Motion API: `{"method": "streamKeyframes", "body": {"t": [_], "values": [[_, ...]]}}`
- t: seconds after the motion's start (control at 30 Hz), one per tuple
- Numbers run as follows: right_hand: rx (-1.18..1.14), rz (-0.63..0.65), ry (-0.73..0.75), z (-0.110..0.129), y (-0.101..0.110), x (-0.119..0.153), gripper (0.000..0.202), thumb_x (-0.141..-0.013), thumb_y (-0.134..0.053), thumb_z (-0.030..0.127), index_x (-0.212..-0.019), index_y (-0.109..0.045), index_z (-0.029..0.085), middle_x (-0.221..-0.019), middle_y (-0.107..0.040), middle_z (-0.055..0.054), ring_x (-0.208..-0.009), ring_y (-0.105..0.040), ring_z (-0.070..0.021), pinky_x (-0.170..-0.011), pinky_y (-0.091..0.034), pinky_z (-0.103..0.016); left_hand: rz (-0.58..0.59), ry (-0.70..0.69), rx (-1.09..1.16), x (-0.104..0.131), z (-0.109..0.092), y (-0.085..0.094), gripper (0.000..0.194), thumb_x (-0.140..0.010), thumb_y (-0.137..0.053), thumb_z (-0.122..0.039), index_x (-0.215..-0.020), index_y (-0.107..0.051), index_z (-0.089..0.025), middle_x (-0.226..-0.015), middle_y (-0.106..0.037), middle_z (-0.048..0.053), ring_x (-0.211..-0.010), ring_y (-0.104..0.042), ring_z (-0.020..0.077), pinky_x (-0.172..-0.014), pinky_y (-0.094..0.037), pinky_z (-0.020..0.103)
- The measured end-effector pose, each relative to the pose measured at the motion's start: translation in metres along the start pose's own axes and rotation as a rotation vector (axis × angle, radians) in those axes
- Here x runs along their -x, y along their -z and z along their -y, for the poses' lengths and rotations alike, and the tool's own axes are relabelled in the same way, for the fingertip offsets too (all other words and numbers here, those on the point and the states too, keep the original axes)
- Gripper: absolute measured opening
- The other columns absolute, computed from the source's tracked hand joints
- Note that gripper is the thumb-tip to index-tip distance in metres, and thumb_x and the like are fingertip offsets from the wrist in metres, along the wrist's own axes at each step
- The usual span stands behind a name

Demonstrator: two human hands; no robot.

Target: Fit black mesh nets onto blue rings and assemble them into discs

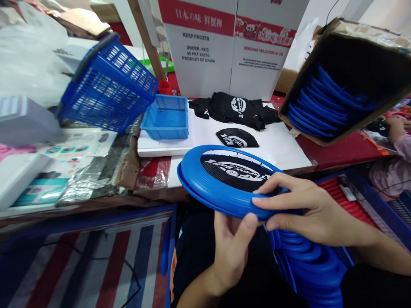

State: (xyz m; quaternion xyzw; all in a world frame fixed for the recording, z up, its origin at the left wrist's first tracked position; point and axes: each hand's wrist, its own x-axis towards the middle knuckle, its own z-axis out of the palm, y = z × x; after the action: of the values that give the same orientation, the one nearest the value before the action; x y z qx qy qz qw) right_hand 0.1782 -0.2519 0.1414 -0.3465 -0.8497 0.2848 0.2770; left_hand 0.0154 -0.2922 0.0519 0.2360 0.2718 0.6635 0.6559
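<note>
A blue plastic ring frame (205,177) with black printed mesh (237,173) across its middle is held tilted over my lap. My right hand (302,207) grips its near right rim, fingers on top and thumb below. From underneath, my left hand (229,244) holds the near edge, its fingers partly hidden by the ring. Beyond it, on a white board (199,147), lie a folded black mesh piece (236,137) and a pile of black mesh pieces (236,110) with white print. More blue rings (308,261) are stacked by my right forearm.
A tilted carton (382,55) at the right holds several blue rings (330,102). A blue tray (167,117) and a blue basket (111,85) stand left. White cartons (208,77) rise behind the board. Another person's sleeve (403,149) shows at the far right.
</note>
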Motion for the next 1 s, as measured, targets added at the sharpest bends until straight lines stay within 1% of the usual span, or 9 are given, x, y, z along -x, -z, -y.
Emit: {"method": "streamKeyframes", "body": {"t": [0.13,0.27,0.4,0.5,0.63,0.73,0.83,0.93,1.0], "values": [[0.206,-0.102,0.155,-0.018,-0.034,0.012,0.031,-0.099,-0.072,0.021,-0.129,-0.077,0.026,-0.116,-0.075,-0.01,-0.103,-0.068,-0.0212,-0.088,-0.062,-0.039,-0.158,0.173,-0.013,0.001,0.001,0.01,0.068,-0.074,-0.093,-0.056,-0.126,-0.07,-0.02,-0.107,-0.08,0.011,-0.109,-0.077,0.031,-0.102,-0.061,0.046],[0.35,-0.264,0.251,-0.046,-0.086,0.031,0.029,-0.094,-0.072,0.014,-0.122,-0.078,0.02,-0.115,-0.077,-0.015,-0.093,-0.064,-0.0225,-0.076,-0.061,-0.04,-0.345,0.318,-0.031,-0.005,0.012,0.028,0.061,-0.058,-0.101,-0.052,-0.099,-0.073,-0.016,-0.09,-0.078,0.007,-0.084,-0.075,0.0227,-0.08,-0.063,0.034],[0.422,-0.326,0.265,-0.072,-0.128,0.042,0.027,-0.093,-0.065,0.011,-0.115,-0.079,0.019,-0.112,-0.079,-0.013,-0.093,-0.065,-0.0231,-0.075,-0.059,-0.039,-0.528,0.366,-0.043,-0.015,0.03,0.048,0.047,-0.05,-0.101,-0.038,-0.069,-0.064,-0.015,-0.063,-0.064,-0.003,-0.058,-0.061,0.0119,-0.056,-0.052,0.022],[0.487,-0.311,0.286,-0.084,-0.145,0.042,0.031,-0.095,-0.058,0.011,-0.116,-0.079,0.02,-0.115,-0.08,-0.012,-0.095,-0.068,-0.0234,-0.08,-0.058,-0.04,-0.602,0.367,-0.075,-0.022,0.039,0.061,0.045,-0.048,-0.097,-0.031,-0.059,-0.056,-0.016,-0.055,-0.055,-0.006,-0.051,-0.053,0.0085,-0.047,-0.042,0.019],[0.528,-0.299,0.262,-0.091,-0.155,0.04,0.017,-0.101,-0.063,0.02,-0.109,-0.078,0.018,-0.113,-0.083,-0.009,-0.092,-0.071,-0.021,-0.094,-0.057,-0.043,-0.657,0.38,-0.124,-0.029,0.048,0.075,0.041,-0.046,-0.091,-0.027,-0.058,-0.052,-0.018,-0.053,-0.051,-0.008,-0.049,-0.047,0.0061,-0.045,-0.038,0.018],[0.525,-0.302,0.209,-0.095,-0.161,0.045,0.013,-0.1,-0.069,0.024,-0.109,-0.077,0.019,-0.111,-0.083,-0.007,-0.096,-0.072,-0.0217,-0.11,-0.051,-0.05,-0.701,0.391,-0.148,-0.03,0.054,0.083,0.041,-0.045,-0.089,-0.026,-0.06,-0.051,-0.018,-0.052,-0.049,-0.009,-0.048,-0.045,0.0058,-0.045,-0.04,0.018],[0.512,-0.394,0.102,-0.103,-0.17,0.061,0.025,-0.095,-0.077,0.032,-0.118,-0.076,0.024,-0.121,-0.081,-0.009,-0.113,-0.071,-0.0291,-0.12,-0.041,-0.061,-0.722,0.37,-0.155,-0.032,0.056,0.089,0.039,-0.047,-0.088,-0.023,-0.068,-0.056,-0.019,-0.06,-0.059,-0.007,-0.056,-0.056,0.0095,-0.053,-0.049,0.021],[0.441,-0.669,-0.199,-0.117,-0.176,0.079,0.038,-0.092,-0.076,0.027,-0.13,-0.073,0.03,-0.153,-0.063,-0.013,-0.138,-0.058,-0.0376,-0.119,-0.04,-0.067,-0.702,0.372,-0.146,-0.033,0.057,0.093,0.038,-0.052,-0.087,-0.019,-0.081,-0.062,-0.02,-0.08,-0.072,-0.002,-0.077,-0.071,0.0178,-0.07,-0.059,0.027],[0.238,-0.905,-0.484,-0.128,-0.176,0.086,0.053,-0.093,-0.075,0.031,-0.144,-0.064,0.03,-0.165,-0.049,-0.014,-0.148,-0.049,-0.0392,-0.12,-0.041,-0.067,-0.715,0.374,-0.157,-0.035,0.058,0.097,0.039,-0.054,-0.085,-0.018,-0.086,-0.063,-0.021,-0.085,-0.074,-0.001,-0.085,-0.073,0.0198,-0.075,-0.059,0.028]]}}
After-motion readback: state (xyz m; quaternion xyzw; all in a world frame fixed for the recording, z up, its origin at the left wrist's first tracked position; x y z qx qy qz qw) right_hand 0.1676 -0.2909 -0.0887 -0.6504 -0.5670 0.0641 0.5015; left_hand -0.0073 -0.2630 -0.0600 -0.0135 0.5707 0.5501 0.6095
